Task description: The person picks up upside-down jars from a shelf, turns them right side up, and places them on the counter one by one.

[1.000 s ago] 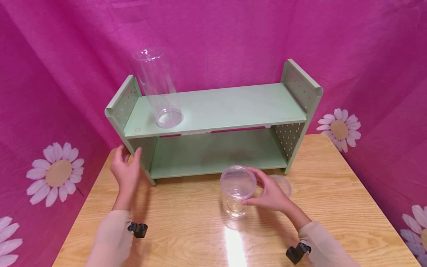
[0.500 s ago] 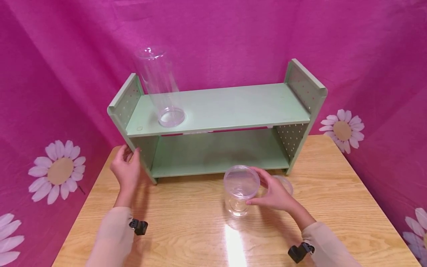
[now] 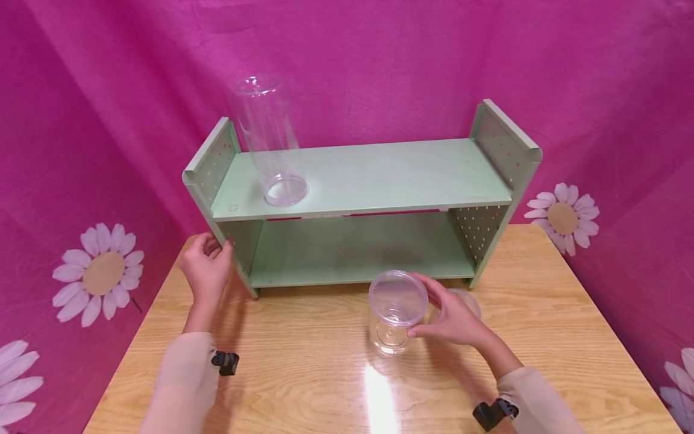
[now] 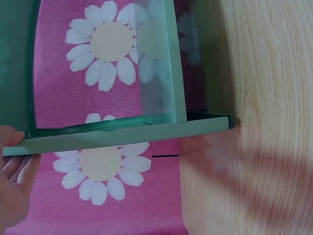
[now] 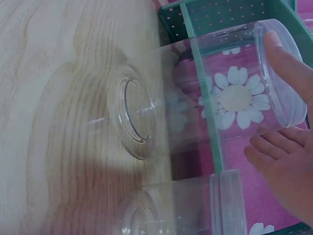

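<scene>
On my head feed, the right hand (image 3: 450,319) holds a clear jar (image 3: 390,339) at its rim, thumb on one side and fingers on the other. The jar is upright on the table (image 3: 303,361), in front of the green shelf (image 3: 374,178). From the right wrist I note a second jar (image 5: 193,208) just beside the first, with a gap between them; on the head feed it is mostly behind the hand.

The left hand (image 3: 205,265) pinches the front edge of the shelf's left side panel between thumb and fingers; the left wrist view agrees.

I log a tall clear jar (image 3: 273,138) upright on the upper board, near its left end. Behind everything: a magenta curtain (image 3: 379,72) printed with white daisies.
</scene>
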`<state>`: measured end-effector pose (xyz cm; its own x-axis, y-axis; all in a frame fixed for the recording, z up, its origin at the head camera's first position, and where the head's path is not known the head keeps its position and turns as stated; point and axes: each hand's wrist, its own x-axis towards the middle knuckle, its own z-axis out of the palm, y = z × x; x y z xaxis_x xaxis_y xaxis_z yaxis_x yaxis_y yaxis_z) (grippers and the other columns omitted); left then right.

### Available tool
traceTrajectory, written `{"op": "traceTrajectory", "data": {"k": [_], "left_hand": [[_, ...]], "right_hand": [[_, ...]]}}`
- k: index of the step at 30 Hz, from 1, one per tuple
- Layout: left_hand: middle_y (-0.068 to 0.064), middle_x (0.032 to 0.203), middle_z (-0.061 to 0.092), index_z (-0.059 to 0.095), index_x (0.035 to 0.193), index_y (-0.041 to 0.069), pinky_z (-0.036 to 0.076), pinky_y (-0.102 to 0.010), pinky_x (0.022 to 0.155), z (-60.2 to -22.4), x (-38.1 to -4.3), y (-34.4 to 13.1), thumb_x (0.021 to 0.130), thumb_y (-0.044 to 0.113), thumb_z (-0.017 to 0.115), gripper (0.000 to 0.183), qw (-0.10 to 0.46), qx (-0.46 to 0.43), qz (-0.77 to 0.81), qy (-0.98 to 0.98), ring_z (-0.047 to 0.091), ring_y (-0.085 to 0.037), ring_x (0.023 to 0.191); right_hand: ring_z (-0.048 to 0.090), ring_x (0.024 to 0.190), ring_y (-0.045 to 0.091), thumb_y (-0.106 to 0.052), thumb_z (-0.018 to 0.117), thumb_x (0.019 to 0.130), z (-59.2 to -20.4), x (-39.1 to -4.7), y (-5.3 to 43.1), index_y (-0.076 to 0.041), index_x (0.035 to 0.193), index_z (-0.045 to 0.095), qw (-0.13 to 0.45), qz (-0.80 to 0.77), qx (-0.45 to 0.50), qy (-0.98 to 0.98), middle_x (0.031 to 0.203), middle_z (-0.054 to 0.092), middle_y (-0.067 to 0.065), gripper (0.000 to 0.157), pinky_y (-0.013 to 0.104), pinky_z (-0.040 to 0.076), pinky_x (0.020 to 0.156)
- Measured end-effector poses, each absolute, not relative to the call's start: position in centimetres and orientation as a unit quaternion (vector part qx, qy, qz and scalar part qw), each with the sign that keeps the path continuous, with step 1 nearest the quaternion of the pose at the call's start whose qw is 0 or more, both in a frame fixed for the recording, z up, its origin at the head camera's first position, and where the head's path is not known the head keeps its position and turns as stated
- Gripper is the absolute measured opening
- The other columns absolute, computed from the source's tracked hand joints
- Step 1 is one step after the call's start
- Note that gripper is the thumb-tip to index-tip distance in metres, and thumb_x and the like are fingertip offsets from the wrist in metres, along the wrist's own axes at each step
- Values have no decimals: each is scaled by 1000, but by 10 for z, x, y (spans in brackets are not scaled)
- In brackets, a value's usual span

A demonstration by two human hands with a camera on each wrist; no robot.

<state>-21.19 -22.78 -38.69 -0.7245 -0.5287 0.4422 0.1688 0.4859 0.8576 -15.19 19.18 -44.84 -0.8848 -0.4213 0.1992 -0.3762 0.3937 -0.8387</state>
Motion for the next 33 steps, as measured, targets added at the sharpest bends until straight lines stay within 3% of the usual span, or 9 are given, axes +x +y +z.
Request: {"op": "traceTrajectory", "data": {"k": [4, 6, 9, 13, 16, 20, 27, 33], "left_hand": [[-31, 95, 72, 67, 96, -16, 48, 1, 69, -389, -213, -229, 82, -5, 64, 19, 356, 101, -512, -775, 59, 19, 72], [-32, 95, 72, 66, 96, -17, 48, 1, 69, -389, -214, -229, 81, -5, 64, 19, 358, 100, -516, -772, 53, 25, 69], [-34, 96, 71, 66, 95, -17, 48, 1, 68, -391, -215, -229, 81, -5, 63, 19, 360, 101, -521, -767, 52, 27, 68], [-35, 96, 70, 66, 96, -18, 47, 2, 67, -392, -216, -230, 80, -4, 63, 21, 365, 100, -521, -765, 55, 23, 69], [-34, 95, 71, 66, 97, -17, 47, 2, 67, -392, -216, -231, 80, -3, 64, 22, 369, 101, -517, -766, 59, 20, 71], [-34, 94, 71, 67, 96, -17, 47, 2, 67, -390, -216, -231, 79, -3, 64, 22, 368, 102, -518, -765, 60, 18, 72], [-35, 95, 71, 67, 95, -17, 46, 3, 67, -388, -216, -232, 80, -4, 64, 21, 364, 105, -526, -761, 56, 23, 69], [-35, 97, 70, 67, 96, -16, 46, 3, 66, -388, -213, -231, 80, -3, 64, 21, 354, 110, -530, -763, 52, 26, 67]], "right_hand": [[45, 135, 47, -16, 92, 63, -440, -153, 193, 3, 148, 34, 17, -478, -244, 844, 148, 44, 27, 104, 3, 31, 105], [45, 134, 48, -14, 92, 63, -435, -154, 194, 4, 147, 34, 11, -477, -250, 842, 149, 44, 28, 104, 3, 31, 105], [46, 134, 45, -12, 91, 64, -425, -155, 193, 4, 147, 35, -1, -477, -265, 838, 148, 44, 28, 101, 2, 32, 106], [47, 138, 27, -12, 88, 69, -408, -157, 189, 2, 147, 36, -23, -464, -282, 839, 149, 46, 24, 95, 3, 32, 108], [47, 138, 21, -11, 86, 71, -390, -160, 181, 1, 147, 37, -41, -456, -301, 837, 148, 48, 22, 91, 5, 32, 110], [49, 136, 32, -8, 85, 73, -356, -169, 167, 1, 146, 39, -57, -448, -330, 829, 146, 51, 20, 87, 11, 35, 113], [51, 135, 32, -5, 80, 78, -298, -200, 137, 1, 143, 43, -56, -454, -347, 818, 143, 54, 19, 75, 34, 40, 115], [53, 134, 29, -6, 78, 81, -259, -228, 106, -2, 141, 46, -62, -462, -345, 815, 142, 55, 17, 69, 35, 42, 116]]}}
